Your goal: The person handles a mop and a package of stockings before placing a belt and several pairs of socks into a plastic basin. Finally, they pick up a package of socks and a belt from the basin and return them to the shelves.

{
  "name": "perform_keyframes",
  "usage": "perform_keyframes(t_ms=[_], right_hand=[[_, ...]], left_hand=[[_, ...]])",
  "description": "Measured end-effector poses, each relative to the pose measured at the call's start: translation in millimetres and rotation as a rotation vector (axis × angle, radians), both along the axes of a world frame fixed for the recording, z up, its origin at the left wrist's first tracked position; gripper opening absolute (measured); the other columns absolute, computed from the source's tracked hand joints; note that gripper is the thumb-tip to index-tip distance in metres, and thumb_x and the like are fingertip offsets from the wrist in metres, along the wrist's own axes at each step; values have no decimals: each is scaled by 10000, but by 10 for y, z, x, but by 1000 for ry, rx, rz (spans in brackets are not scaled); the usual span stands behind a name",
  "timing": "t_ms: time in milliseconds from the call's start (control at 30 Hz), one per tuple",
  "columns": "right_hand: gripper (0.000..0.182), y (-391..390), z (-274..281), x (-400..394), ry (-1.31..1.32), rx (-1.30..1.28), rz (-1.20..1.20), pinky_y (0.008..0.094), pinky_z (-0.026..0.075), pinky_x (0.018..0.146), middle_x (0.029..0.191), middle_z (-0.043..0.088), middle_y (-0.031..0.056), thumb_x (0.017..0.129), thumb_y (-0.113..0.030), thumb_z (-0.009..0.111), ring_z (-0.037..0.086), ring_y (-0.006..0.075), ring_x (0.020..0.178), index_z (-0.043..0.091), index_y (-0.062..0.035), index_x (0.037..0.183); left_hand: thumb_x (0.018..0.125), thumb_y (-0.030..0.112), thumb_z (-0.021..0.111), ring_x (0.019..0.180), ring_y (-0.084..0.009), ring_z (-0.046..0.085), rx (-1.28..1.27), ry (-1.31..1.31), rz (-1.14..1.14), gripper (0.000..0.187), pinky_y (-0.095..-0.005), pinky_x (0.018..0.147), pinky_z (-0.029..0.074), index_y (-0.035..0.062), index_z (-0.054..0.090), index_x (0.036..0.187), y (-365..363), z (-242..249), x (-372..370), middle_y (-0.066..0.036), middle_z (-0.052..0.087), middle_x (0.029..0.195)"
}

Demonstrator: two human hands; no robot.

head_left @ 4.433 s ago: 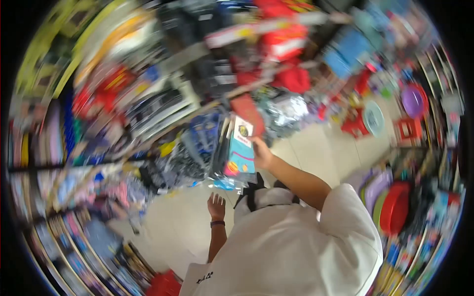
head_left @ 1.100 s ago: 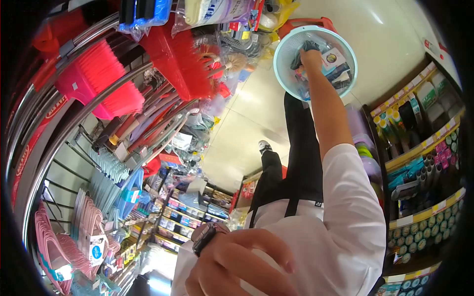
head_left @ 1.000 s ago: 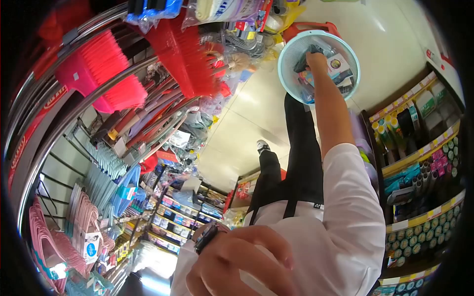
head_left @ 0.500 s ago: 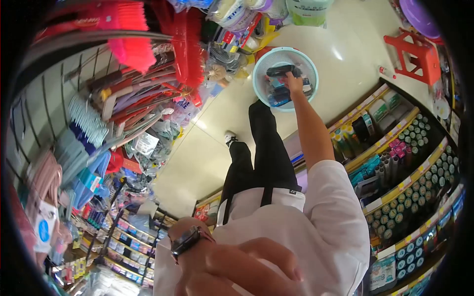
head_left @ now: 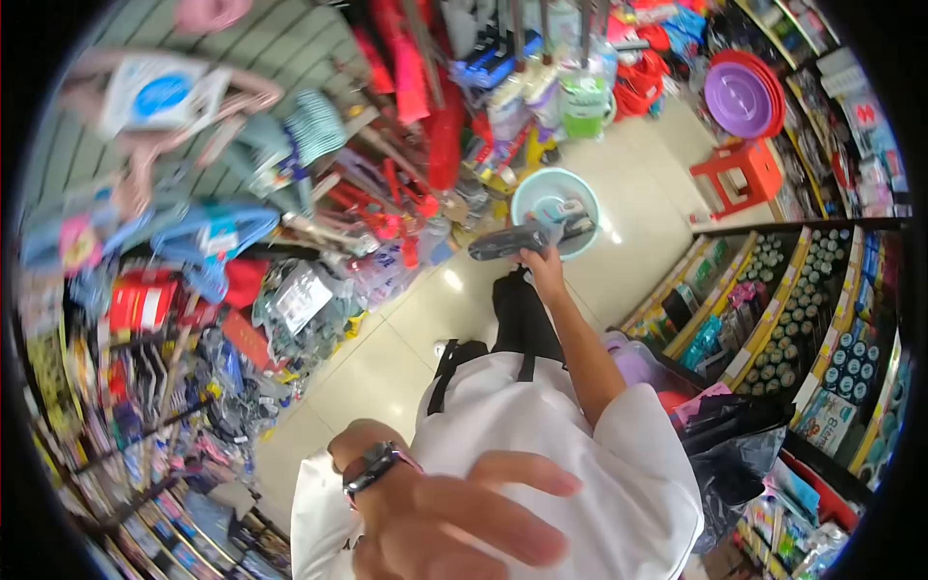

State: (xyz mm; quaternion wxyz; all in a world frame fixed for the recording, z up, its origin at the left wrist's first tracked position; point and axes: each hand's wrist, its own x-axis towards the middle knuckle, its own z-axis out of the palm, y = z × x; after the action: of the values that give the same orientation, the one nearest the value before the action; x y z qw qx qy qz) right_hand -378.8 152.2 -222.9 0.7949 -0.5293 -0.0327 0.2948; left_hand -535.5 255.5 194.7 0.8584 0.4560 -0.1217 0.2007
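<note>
- Since the frame half a second back, the right hand (head_left: 543, 273) has come out of the round pale-teal plastic basin (head_left: 555, 198) and now holds a long dark flat packet (head_left: 510, 242) up over the basin's near rim; the view has also swung, so the shelves and hanging goods sit differently in the picture.
- Right-hand grip: fingers closed around one end of the dark packet, which lies roughly level and sticks out to the left of the hand.
- The packet is in the air, in front of the basin and partly overlapping it; the basin stands on the pale tiled floor (head_left: 628, 232) and has a few small packets inside, too small to make out.
- Left hand (head_left: 454, 517) is close to the camera at the bottom, blurred, fingers spread and loosely curled, holding nothing that can be seen; a dark wristwatch (head_left: 372, 466) sits on its wrist.
- The person wears a white short-sleeved shirt (head_left: 541, 435) and dark trousers.
- Beyond the basin stands an orange-red plastic stool (head_left: 739, 174), with a stack of purple round plastic basins (head_left: 739, 97) behind it.
- Red and pink brooms and hanging wares (head_left: 416, 106) fill the rack on the left; shelves of small bottles and tins (head_left: 793, 300) run along the right.
</note>
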Motion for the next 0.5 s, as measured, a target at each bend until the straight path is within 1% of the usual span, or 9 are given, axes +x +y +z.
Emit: perform_keyframes(t_ms=[100,233,267,300,367,400,433,467,500], right_hand=[[369,139,386,-591,-88,-8,117,312,488,717,992,567,97,772,-40,570,591,188,823,432,9,1110],[300,333,666,-1300,-65,27,300,307,475,727,900,590,97,773,-64,556,603,187,778,471,19,1048],[294,408,680,-1417,-88,39,332,311,474,729,897,590,94,774,-62,554,600,187,776,473,18,1045],[289,487,728,-1522,-112,48,366,314,474,732,894,590,91,774,-59,552,597,188,774,476,17,1042],[322,657,1011,-1706,-187,94,476,315,472,742,927,575,89,780,-75,559,587,187,780,454,18,1070],[336,727,1066,-1788,-159,117,531,318,470,751,946,566,90,781,-82,561,580,187,798,445,19,1080],[350,776,1115,-1864,-128,135,583,321,468,759,966,557,92,782,-89,563,572,187,816,436,20,1090],[359,830,1166,-1928,-136,110,612,327,464,772,984,550,98,778,-89,558,560,192,857,432,27,1093],[359,881,1236,-1977,-152,114,641,327,464,772,984,550,98,778,-89,558,560,192,857,432,27,1093]], left_hand=[[834,239,542,984,-239,480,94,-120,115,461,-542,766,392,66,421,1244,-147,217,-761,-9,468,1175],[859,274,508,944,-255,512,183,-251,271,474,-550,758,392,51,399,1264,-408,384,-1582,-11,453,1215],[863,346,495,892,-268,543,410,-486,305,486,-547,743,399,89,418,1268,-345,313,-1677,-11,430,1261],[863,346,495,892,-268,543,428,-511,338,486,-547,743,399,89,418,1268,-366,213,-1806,-11,430,1261],[835,418,508,897,-263,547,190,-711,413,475,-538,746,400,144,484,1222,-438,70,-2001,-14,420,1276],[847,422,489,981,-255,504,301,-747,454,414,-536,777,384,192,522,1190,-385,181,-2140,-32,416,1274],[868,426,454,1055,-275,450,168,-230,367,441,-544,830,355,186,484,1237,-472,539,-2582,-70,401,1290],[839,333,489,1034,-240,391,109,-263,386,215,-499,794,315,234,552,1020,-523,502,-2873,13,425,1138],[810,240,525,1013,-205,332,55,-297,403,104,-455,757,275,283,619,803,-562,449,-3046,96,449,986]])
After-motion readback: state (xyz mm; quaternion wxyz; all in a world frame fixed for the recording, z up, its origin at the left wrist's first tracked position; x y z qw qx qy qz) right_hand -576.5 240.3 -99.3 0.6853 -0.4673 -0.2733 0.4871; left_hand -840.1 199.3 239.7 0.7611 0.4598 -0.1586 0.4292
